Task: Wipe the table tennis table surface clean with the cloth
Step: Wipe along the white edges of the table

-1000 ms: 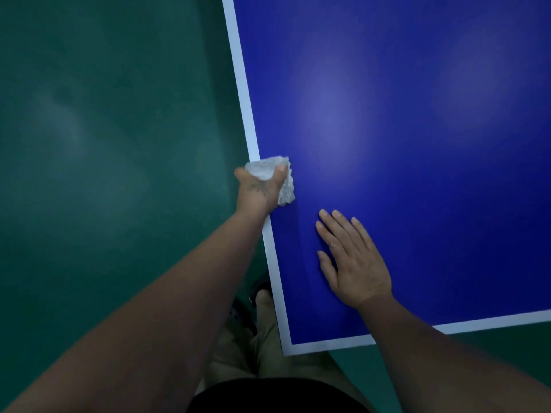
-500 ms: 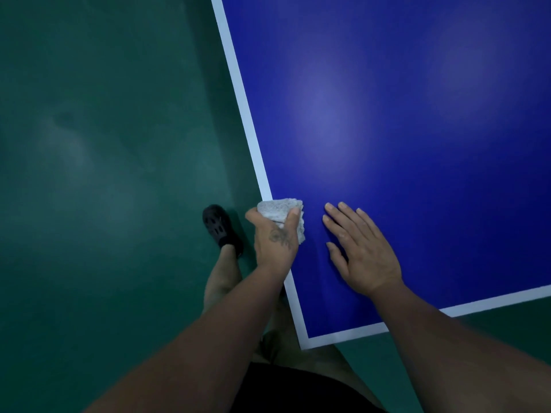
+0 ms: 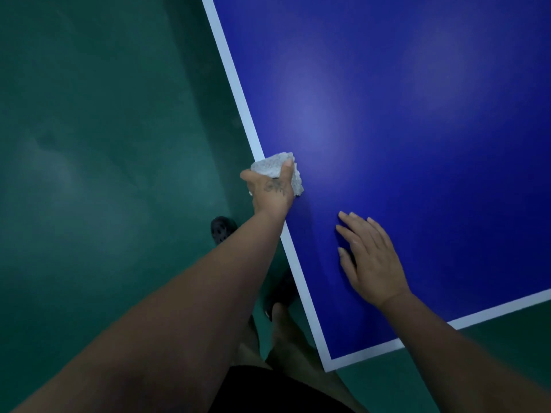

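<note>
No readable text anywhere.

Only a dark mark on the back of the left hand [image 3: 269,193], too blurred to read as letters or a figure; plain white border lines on the blue bench [image 3: 417,144], bare of brand, number or sign.

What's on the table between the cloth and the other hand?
Nothing. In the head view, only bare blue table lies between the cloth held by the left hand and the flat right hand.
</note>
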The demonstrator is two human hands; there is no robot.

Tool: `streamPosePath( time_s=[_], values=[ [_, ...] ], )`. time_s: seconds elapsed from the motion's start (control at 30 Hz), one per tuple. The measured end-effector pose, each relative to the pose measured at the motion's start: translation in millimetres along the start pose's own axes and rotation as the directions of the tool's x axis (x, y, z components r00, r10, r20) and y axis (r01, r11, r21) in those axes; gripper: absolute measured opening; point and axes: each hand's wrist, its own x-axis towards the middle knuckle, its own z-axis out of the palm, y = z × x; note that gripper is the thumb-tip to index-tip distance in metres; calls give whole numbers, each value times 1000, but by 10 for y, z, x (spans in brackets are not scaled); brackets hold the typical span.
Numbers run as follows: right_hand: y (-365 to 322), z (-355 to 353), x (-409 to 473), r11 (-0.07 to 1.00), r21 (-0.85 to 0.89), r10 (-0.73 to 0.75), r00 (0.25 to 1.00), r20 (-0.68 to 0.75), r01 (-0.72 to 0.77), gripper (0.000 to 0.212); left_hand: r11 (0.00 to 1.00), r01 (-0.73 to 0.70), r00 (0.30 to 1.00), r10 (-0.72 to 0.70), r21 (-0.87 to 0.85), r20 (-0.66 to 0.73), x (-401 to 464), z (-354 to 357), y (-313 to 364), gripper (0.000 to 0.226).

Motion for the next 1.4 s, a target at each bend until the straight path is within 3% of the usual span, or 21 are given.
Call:
streamPosePath(
  time_s=[0.27, 0.57, 1.07, 1.27, 1.4],
  values=[
    [-307, 85, 1594, 992, 48, 122, 975, -184, -115, 38, 999, 48, 998, -48, -5, 34, 582, -78, 574, 66],
    [-287, 195, 3327, 957, -25, 277, 939, -207, -288, 51, 998, 49, 997, -47, -38, 53, 1277, -200, 1177, 63],
    [-223, 204, 3412, 951, -13, 302, 939, -165, -308, 53, 998, 31, 999, -30, -55, 17, 2068, -283, 1904, 65],
    [-215, 215, 3420, 948, -30, 308, 940, -150, -316, 53, 990, -131, 991, 131, -44, -4, 2033, -287, 1840, 69],
    [-197, 222, 3419, 948, -33, 309, 940, -142, -316, 53, 997, -56, 997, 59, -58, 50, 1844, -304, 1738, 69]
  ],
)
